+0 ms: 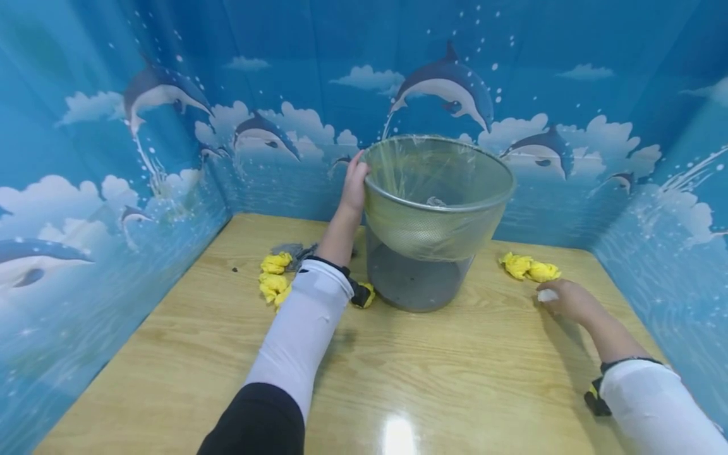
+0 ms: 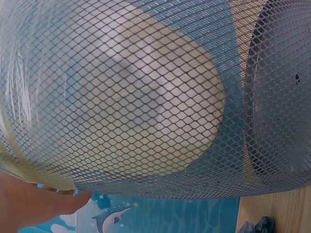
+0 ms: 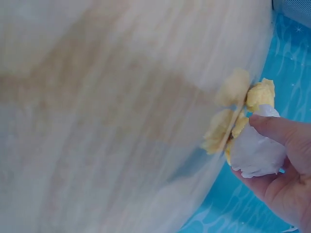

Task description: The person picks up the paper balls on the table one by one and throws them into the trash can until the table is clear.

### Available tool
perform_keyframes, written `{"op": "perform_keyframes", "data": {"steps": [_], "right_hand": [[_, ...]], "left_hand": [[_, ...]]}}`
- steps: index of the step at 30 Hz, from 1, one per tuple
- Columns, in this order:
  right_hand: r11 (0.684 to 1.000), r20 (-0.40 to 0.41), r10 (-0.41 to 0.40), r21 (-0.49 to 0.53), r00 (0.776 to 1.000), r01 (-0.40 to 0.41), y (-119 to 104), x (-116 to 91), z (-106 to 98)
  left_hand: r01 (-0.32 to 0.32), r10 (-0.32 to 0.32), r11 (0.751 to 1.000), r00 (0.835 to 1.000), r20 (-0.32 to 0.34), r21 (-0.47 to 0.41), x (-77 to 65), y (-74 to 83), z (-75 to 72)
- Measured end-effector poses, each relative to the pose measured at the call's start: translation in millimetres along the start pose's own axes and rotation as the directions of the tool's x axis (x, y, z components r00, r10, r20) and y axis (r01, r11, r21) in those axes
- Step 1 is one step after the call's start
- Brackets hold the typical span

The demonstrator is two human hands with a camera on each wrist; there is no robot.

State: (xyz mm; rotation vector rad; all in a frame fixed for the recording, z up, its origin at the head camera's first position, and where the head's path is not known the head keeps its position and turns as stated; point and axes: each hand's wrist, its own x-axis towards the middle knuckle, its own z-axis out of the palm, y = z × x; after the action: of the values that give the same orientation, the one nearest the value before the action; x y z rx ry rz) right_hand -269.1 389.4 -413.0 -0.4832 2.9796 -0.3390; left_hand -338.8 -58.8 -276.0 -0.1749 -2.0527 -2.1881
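A grey mesh wastebasket (image 1: 421, 278), lined with a thin see-through bag (image 1: 423, 234), stands tilted at the back of the table. My left hand (image 1: 356, 183) grips its rim on the left side; the left wrist view shows the mesh wall (image 2: 146, 97) close up beside that hand (image 2: 43, 201). Inside lies a small pale scrap (image 1: 435, 201). Over to the right, my right hand (image 1: 571, 300) pinches a crumpled white wad (image 3: 257, 148) between thumb and fingers. Just beyond it, crumpled yellow wads (image 1: 529, 266) rest on the wood.
Left of the wastebasket lie more yellow wads (image 1: 274, 278) and crumpled grey pieces (image 1: 296, 253), partly behind my left forearm. A black-and-yellow piece (image 1: 364, 295) sits by its base. Blue dolphin-print sheeting (image 1: 318, 126) encloses the wooden table (image 1: 443, 379) at the back and sides.
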Motion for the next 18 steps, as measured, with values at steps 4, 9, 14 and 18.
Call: {"op": "perform_keyframes", "data": {"steps": [4, 9, 14, 18], "right_hand": [[1.0, -0.036, -0.013, -0.016, 0.999, 0.013, 2, 4, -6], [0.999, -0.075, -0.045, -0.024, 0.996, 0.044, 0, 9, -20], [0.999, -0.076, -0.039, -0.012, 0.996, 0.038, -5, 9, -34], [0.999, -0.096, -0.037, -0.028, 0.995, 0.034, -8, 9, -43]], "left_hand": [[0.001, -0.001, 1.0, 1.0, -0.001, 0.004, -0.2, 0.6, 0.2], [-0.013, 0.013, 1.0, 1.0, -0.003, 0.003, 1.4, -0.2, -0.4], [-0.009, 0.009, 1.0, 1.0, -0.005, 0.007, 1.4, -0.3, -0.2], [-0.006, 0.006, 1.0, 1.0, -0.007, 0.003, 0.8, -0.5, 1.0]]}}
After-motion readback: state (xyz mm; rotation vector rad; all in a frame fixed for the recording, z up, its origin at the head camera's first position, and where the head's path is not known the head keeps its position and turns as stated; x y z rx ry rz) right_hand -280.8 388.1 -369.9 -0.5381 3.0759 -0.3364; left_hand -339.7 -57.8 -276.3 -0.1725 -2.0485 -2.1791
